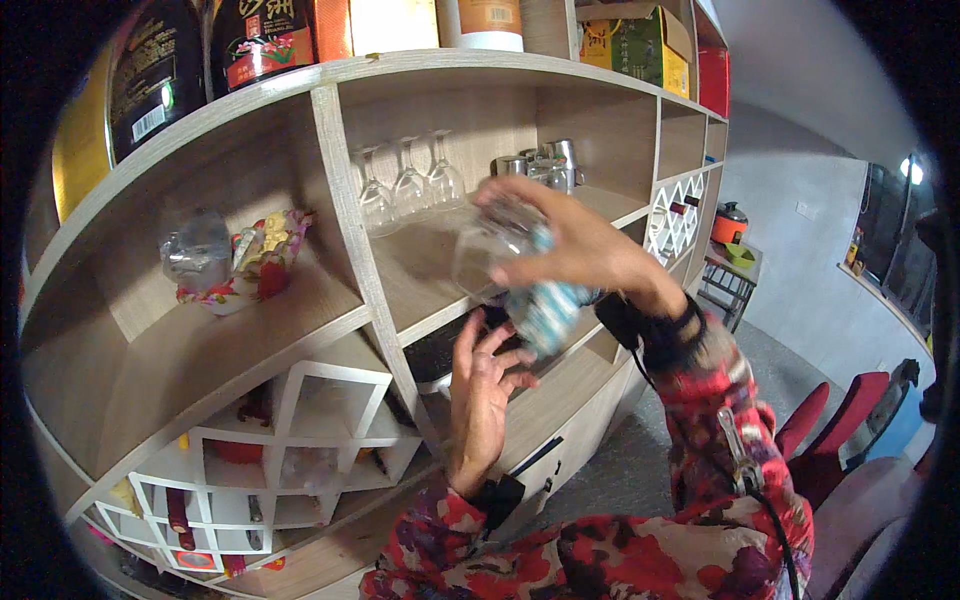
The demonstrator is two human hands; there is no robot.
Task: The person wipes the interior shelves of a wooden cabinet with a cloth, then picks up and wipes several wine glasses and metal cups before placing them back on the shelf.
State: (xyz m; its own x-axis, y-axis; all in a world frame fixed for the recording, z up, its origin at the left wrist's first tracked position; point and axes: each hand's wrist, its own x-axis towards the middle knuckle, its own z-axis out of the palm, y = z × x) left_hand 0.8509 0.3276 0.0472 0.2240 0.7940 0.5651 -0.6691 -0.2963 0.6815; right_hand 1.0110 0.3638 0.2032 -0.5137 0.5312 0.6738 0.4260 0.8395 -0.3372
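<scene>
My right hand (592,244) is shut on a clear drinking glass (476,259), blurred by motion and tilted in front of the middle shelf. A blue-and-white striped cloth (551,315) hangs just below the same hand, partly hidden by it; how it is held cannot be made out. Lower down, my left hand (481,397) has its fingers spread and holds nothing, its fingertips close to the cloth. Several stemmed glasses (411,186) stand upside down on the middle shelf. Behind my right hand are metal cups (562,156) and a glass mug (553,178).
A vertical divider (349,202) separates this shelf from a left compartment with a flowered bowl (225,300) of packets. Dark bottles (259,45) and boxes line the top. White lattice racks (285,442) hold bottles. Red chairs (847,420) stand at right.
</scene>
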